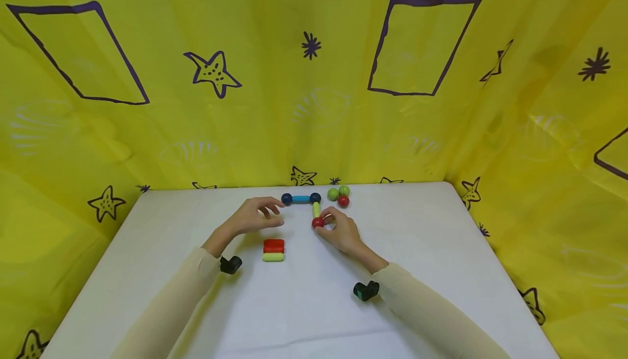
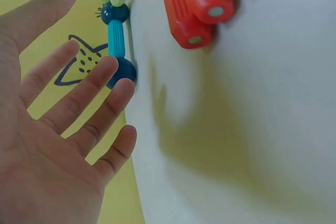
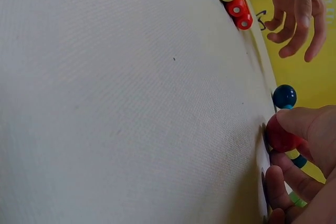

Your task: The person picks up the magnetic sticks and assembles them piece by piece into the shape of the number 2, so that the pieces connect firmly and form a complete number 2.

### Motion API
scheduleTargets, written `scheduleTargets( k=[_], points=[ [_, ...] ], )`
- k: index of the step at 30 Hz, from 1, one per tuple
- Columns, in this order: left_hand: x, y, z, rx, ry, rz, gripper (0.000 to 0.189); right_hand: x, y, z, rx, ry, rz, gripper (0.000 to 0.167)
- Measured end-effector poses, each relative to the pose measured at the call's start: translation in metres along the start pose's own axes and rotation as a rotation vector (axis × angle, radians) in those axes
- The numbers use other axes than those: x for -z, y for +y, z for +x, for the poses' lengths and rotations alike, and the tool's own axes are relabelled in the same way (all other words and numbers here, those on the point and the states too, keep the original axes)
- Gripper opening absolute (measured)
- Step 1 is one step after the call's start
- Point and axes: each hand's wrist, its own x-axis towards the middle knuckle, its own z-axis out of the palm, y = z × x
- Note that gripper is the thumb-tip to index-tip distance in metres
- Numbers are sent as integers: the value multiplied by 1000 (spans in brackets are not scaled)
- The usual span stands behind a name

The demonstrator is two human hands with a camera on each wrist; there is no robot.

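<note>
My right hand (image 1: 343, 233) pinches a red ball (image 3: 281, 134) between thumb and fingers, low at the white table. This ball sits at the near end of a yellow-green rod (image 1: 316, 210). The rod's far end meets a dark blue ball (image 1: 315, 198), from which a light blue rod (image 1: 301, 199) runs left to another dark blue ball (image 1: 287, 199). My left hand (image 1: 256, 215) is beside that left ball, fingers spread and loosely bent, its palm holding nothing in the left wrist view. Fingertips (image 2: 124, 88) overlap the ball there.
Two red rods (image 1: 273, 245) and a yellow-green rod (image 1: 273, 257) lie side by side nearer me. Right of the joined pieces sit two green balls (image 1: 333, 194) and a loose red ball (image 1: 343, 201). A yellow patterned curtain (image 1: 275, 75) rises behind the white table (image 1: 417, 228).
</note>
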Motion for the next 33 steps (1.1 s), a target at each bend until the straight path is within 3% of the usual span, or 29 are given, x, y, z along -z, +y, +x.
scheduleTargets(
  k=[7, 15, 21, 33],
  points=[
    [4, -3, -14, -11, -1, 10, 44, -1, 2, 0, 17, -11, 4, 25],
    [1, -2, -30, 11, -45, 35, 37, 2, 4, 2, 23, -21, 15, 23],
    [-3, -6, -35, -33, -55, 48, 28, 4, 2, 1, 24, -21, 27, 23],
    [-7, -6, -36, -40, -101, 62, 28, 2, 2, 1, 31, -19, 30, 23]
  ],
)
